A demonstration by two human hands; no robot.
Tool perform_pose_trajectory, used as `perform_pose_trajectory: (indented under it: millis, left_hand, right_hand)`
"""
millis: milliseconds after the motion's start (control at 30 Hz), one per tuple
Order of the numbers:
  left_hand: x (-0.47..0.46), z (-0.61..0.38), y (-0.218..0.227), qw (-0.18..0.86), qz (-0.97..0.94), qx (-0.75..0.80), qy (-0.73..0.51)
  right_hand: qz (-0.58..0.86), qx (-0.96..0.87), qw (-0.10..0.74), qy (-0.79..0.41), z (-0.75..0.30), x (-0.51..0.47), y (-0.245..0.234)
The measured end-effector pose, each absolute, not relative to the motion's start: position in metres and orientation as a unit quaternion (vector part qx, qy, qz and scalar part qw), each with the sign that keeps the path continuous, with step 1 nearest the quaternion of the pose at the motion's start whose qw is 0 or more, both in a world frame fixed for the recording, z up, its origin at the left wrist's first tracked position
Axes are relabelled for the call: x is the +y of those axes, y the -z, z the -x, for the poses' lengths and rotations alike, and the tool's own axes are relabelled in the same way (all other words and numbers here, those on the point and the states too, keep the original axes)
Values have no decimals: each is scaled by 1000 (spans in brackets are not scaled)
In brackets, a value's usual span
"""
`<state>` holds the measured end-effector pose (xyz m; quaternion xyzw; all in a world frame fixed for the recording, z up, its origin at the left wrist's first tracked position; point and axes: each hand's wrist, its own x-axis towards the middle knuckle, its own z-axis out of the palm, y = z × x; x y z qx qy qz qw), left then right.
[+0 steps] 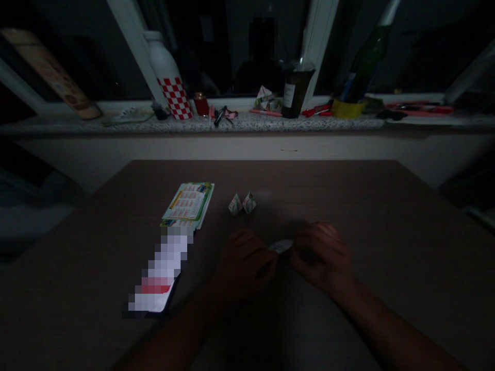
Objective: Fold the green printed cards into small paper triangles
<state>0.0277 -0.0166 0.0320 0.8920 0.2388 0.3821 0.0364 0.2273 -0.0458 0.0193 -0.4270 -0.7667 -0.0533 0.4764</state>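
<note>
A small pale piece of folded paper (281, 246) shows between my two hands, over the near middle of the table. My left hand (247, 263) has its fingers curled closed on the paper's left end. At the other end, my right hand (323, 255) is also closed, its thumb and fingertips at the edge. Dim light hides the exact finger contact. Just beyond my left hand, two small folded paper shapes (242, 204) with printed sides stand side by side.
Left of my hands lies a lit phone (164, 273), its screen blurred out. Beyond it is a stack of printed calendar sheets (187, 202). On the windowsill (247, 123) stand a checkered white bottle (174, 87), a dark cup (296, 90) and a green bottle (363, 67).
</note>
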Motion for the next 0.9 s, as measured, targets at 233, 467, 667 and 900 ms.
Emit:
perform_pose_trajectory:
  millis: [233, 467, 667, 900]
  left_hand:
    - [-15, -27, -35, 59, -891, 258, -369]
    - [-15, -21, -35, 120, -862, 297, -393]
    - [-11, -22, -24, 391, -675, 475, -408]
    - [-6, -24, -11, 603, -537, 418, -416]
  right_hand:
    - [472, -746, 467, 49, -229, -42, -19]
    - [532, -686, 496, -25, -243, -38, -13]
    - [546, -622, 532, -179, -240, -38, -2]
    - [472, -392, 584, -532, -223, -37, 10]
